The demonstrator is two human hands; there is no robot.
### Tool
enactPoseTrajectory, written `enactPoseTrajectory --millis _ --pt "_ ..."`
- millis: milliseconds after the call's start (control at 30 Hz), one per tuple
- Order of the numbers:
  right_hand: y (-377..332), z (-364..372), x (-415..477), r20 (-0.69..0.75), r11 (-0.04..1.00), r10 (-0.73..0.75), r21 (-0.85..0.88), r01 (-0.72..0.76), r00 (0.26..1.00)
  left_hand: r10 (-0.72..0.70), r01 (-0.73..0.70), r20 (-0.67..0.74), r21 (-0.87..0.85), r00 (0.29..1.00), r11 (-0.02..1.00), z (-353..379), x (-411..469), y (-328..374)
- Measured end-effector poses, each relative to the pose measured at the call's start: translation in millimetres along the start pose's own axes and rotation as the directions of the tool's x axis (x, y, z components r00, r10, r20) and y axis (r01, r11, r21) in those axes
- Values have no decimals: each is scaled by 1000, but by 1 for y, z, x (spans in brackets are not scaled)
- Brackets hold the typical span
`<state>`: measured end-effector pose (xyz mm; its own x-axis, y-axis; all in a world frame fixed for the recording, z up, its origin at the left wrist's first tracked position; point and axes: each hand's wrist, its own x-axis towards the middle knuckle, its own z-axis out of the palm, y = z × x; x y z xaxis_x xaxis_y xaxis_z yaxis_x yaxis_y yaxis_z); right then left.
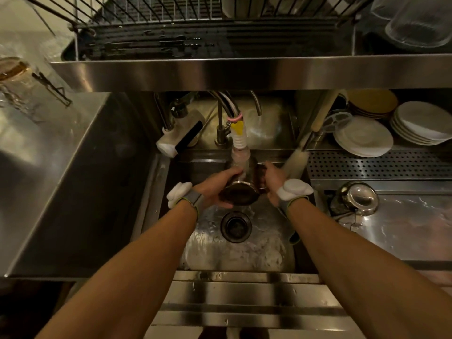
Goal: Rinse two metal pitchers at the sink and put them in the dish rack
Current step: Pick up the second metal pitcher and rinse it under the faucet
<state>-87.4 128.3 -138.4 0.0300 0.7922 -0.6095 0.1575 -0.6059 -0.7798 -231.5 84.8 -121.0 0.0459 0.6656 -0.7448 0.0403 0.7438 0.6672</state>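
Far to my left a glass jar [13,69] stands on the steel counter [61,155]. Next along, a white tap head [176,139] hangs at the back left corner of the sink [244,255], whose floor is wet.

My left hand [215,189] is wrapped round the body of a pitcher [241,195], fingers curled over its far side in a firm hold. I have the pitcher up off the basin floor, above and just behind the drain [236,226], tipped so that its dark mouth faces me. A ribbed hose [239,139] with a yellow collar comes down from the faucet, and its end sits just over the pitcher's upper side. The picture is blurred there, so I cannot tell how the water runs.

My right hand [274,182] grips the pitcher from the other side, fingers curled at the handle, which the hand mostly hides. Each wrist wears a band with a white pad.

Just beside that hand a brush [296,157] leans in the sink's back right corner. Further right the second pitcher [357,200] lies tipped over on the wet drainboard [403,228], well apart from both hands. Behind it are stacked plates [364,138].

The rack [171,25] runs across the shelf above the sink. A clear glass bowl [415,23] sits upside down at its right end.
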Motion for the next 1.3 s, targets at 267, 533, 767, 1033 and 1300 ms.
enactPoseTrajectory --millis 267,533,767,1033,1300 --pt "-1 -5 5 43 997 74 16 -75 996 -11 10 -45 -32 999 999 -6 2 9" --pt "3 -3 10 143 960 264 59 -274 954 -71 69 -15 -66 997 995 -5 12 17" --pt "-1 -1 16 170 955 284 40 -295 943 -83 82 -21 -46 996 996 -9 18 18" --pt "-5 -13 11 181 940 315 77 -333 932 -67 69 -71 30 995 997 0 19 24" --pt "-3 0 3 263 943 305 49 -328 915 -87 87 7 -74 996 993 -14 18 23"
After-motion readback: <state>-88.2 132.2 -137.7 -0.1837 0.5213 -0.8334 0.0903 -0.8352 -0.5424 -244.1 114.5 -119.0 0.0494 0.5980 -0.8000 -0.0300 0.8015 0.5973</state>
